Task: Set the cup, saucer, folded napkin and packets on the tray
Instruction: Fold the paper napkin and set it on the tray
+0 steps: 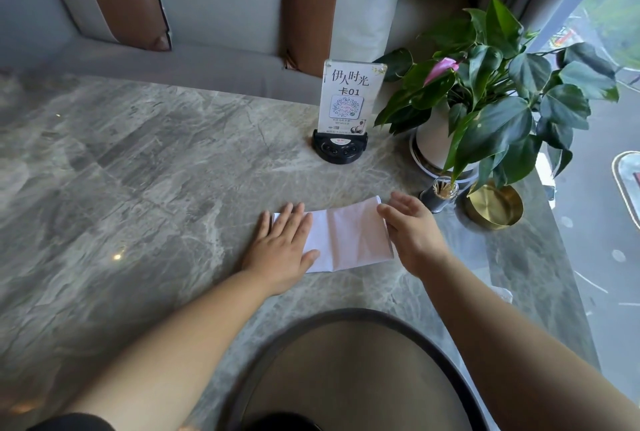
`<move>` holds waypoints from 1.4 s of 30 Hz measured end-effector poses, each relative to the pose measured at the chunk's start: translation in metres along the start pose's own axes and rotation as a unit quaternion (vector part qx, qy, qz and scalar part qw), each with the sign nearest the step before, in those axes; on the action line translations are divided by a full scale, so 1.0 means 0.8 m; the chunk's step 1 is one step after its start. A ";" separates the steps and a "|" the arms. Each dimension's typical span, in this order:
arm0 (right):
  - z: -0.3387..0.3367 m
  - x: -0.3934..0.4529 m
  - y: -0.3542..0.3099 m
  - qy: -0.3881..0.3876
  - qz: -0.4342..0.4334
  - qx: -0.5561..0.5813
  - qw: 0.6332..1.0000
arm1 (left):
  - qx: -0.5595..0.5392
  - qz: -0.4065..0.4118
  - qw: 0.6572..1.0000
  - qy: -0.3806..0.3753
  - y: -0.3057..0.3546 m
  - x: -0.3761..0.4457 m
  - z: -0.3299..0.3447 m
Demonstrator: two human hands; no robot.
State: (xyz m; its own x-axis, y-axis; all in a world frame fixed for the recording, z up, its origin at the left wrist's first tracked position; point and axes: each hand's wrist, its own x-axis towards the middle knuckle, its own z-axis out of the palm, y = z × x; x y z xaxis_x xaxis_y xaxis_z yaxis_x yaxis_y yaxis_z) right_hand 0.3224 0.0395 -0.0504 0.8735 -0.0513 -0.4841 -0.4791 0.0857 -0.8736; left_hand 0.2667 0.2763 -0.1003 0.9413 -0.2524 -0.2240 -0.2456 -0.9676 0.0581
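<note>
A white napkin (346, 236), partly folded, lies flat on the grey marble table (138, 171). My left hand (282, 247) rests flat on its left end, fingers spread, pressing it down. At the napkin's right edge my right hand (410, 226) has thumb and fingers around the lifted fold. An oval tray (263, 351) with a dark rim and tan inside sits at the near table edge, between my forearms; nothing is seen on it. No cup, saucer or packets are in view.
A table sign in a black base (343, 115) stands behind the napkin. To the right are a potted plant (485, 101), a toothpick holder (438, 193) and a gold dish (493, 205). A sofa with cushions (214, 8) runs along the far side.
</note>
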 end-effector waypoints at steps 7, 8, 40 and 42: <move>-0.012 -0.004 -0.001 -0.037 0.186 -0.203 0.961 | 0.001 -0.001 1.000 0.008 0.002 -0.001 0.000; -0.012 -0.002 -0.002 -0.040 0.173 -0.227 0.957 | 0.004 -0.004 1.000 0.011 0.003 -0.001 -0.001; 0.033 -0.063 -0.016 0.009 -0.240 -0.477 0.845 | -0.016 0.043 0.998 0.039 0.004 -0.048 -0.001; 0.059 -0.075 0.001 -0.011 -0.241 -0.481 0.843 | -0.033 0.052 0.997 0.034 -0.002 -0.054 -0.004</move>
State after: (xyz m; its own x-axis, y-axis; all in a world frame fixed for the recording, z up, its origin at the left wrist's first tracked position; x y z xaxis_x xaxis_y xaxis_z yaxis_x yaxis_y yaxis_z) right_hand 0.2734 0.0897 -0.0199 0.9830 0.1698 -0.0698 0.0925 -0.7864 -0.6108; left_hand 0.2274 0.2883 -0.0879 0.9256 -0.3491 -0.1460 -0.3296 -0.9334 0.1418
